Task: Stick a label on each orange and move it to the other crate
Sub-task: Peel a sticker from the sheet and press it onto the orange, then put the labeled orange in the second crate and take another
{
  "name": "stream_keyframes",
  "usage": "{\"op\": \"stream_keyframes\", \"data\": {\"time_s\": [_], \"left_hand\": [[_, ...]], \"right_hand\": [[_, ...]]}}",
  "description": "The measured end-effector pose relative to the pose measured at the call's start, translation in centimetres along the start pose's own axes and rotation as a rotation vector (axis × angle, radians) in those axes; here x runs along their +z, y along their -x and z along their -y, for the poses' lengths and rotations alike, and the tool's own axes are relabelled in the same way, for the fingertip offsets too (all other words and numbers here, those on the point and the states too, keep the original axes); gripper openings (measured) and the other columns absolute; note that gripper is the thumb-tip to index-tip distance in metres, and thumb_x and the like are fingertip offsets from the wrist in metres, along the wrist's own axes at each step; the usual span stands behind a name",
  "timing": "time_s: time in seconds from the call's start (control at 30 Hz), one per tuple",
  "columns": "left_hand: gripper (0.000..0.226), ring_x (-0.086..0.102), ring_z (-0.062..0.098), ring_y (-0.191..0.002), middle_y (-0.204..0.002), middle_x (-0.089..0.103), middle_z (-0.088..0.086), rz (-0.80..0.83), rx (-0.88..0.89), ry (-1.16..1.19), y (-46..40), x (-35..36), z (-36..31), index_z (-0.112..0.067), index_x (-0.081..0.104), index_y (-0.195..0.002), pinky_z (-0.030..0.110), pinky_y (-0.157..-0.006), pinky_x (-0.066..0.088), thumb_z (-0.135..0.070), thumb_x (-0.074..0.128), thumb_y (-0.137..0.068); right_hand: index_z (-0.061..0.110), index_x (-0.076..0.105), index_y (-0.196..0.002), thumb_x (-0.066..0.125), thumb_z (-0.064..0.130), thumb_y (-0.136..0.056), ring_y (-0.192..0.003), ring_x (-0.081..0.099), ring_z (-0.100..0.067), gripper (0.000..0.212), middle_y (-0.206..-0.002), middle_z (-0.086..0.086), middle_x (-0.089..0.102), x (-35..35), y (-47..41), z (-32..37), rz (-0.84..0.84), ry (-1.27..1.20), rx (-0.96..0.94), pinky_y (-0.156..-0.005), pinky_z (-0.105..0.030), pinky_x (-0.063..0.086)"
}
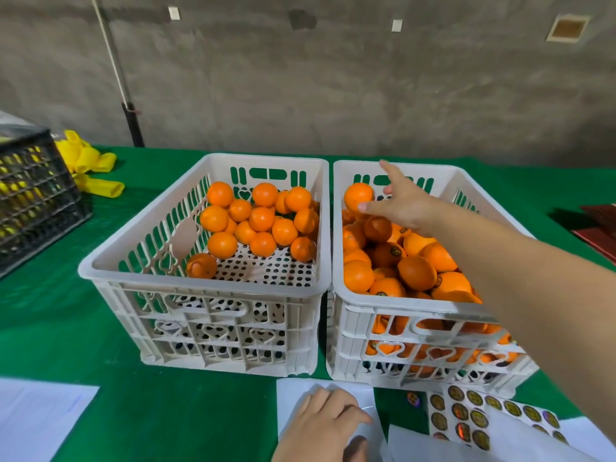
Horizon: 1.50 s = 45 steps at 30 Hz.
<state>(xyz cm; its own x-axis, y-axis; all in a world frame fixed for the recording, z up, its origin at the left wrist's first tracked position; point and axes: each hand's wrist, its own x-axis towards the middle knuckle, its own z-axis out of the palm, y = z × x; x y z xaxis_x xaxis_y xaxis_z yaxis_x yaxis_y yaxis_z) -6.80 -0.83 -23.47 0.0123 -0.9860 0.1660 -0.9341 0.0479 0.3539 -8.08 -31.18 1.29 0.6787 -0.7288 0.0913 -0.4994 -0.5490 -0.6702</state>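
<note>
Now the right hand (401, 201) is stretched out over the far end of the right crate (396, 301), fingers spread and straight, holding nothing; its thumb tip lies at or just off one orange (357, 195) sitting high in that crate's far left corner, though the blur there leaves me unsure whether skin actually touches peel. The left hand (325, 425) stays close to the body, resting palm down with loosely curled fingers on a white backing sheet (293, 395), seemingly pinning it flat rather than pinching anything.

Just to the right of the left hand lies the label sheet (466, 415), its round dark-and-gold stickers in rows, with one loose label (413, 399) on the green cloth (66, 328) between the two.

Under the right forearm the right crate is heaped with oranges, several showing labels, so it reads as the destination. The unlabelled oranges (260, 218) lie to the left of the right hand, bunched at the far end of the left crate (200, 281), one stray near its left wall. Round fruit offers no long axis to line up with.

Either hand could reach them; the right need only cross the two touching rims. Above both crates the air is open, and the left crate's near floor is bare.
</note>
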Motion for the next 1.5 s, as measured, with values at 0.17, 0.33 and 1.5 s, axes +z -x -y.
{"op": "stream_keyframes", "data": {"time_s": [0.17, 0.33, 1.5], "left_hand": [[0.046, 0.041, 0.011, -0.125, -0.134, 0.046, -0.020, 0.034, -0.050, 0.016, 0.0, -0.3, -0.7, -0.045, 0.053, -0.140, 0.028, -0.116, 0.025, -0.058, 0.031, -0.102], [0.049, 0.030, -0.003, -0.122, -0.130, 0.043, -0.029, 0.055, -0.129, 0.124, 0.2, -1.4, -1.4, -0.048, 0.054, -0.140, 0.020, -0.116, 0.015, -0.060, 0.034, -0.097], [0.037, 0.056, 0.021, -0.095, -0.116, 0.056, 0.003, 0.200, -0.262, -0.531, -22.7, -25.1, 12.0, -0.024, 0.056, -0.137, 0.035, -0.065, 0.043, -0.027, 0.053, -0.100]], "right_hand": [[0.025, 0.052, -0.143, 0.059, 0.020, -0.102, -0.103, 0.065, -0.026, 0.043, -0.126, -0.004, 0.063, -1.8, 3.0, 0.3, 0.049, 0.125, -0.044, -0.081, -0.035, 0.056], [0.036, 0.061, -0.126, 0.062, 0.039, -0.099, -0.099, 0.063, -0.006, 0.027, -0.114, 0.012, 0.064, -0.9, 8.6, 2.1, 0.150, 0.139, -0.171, -0.076, -0.025, 0.050], [0.041, 0.028, -0.148, 0.035, 0.067, -0.095, -0.146, 0.030, -0.023, 0.060, -0.166, 0.006, 0.021, 6.4, 12.9, 3.8, -0.113, 0.312, -0.199, -0.115, -0.044, 0.035]]}}
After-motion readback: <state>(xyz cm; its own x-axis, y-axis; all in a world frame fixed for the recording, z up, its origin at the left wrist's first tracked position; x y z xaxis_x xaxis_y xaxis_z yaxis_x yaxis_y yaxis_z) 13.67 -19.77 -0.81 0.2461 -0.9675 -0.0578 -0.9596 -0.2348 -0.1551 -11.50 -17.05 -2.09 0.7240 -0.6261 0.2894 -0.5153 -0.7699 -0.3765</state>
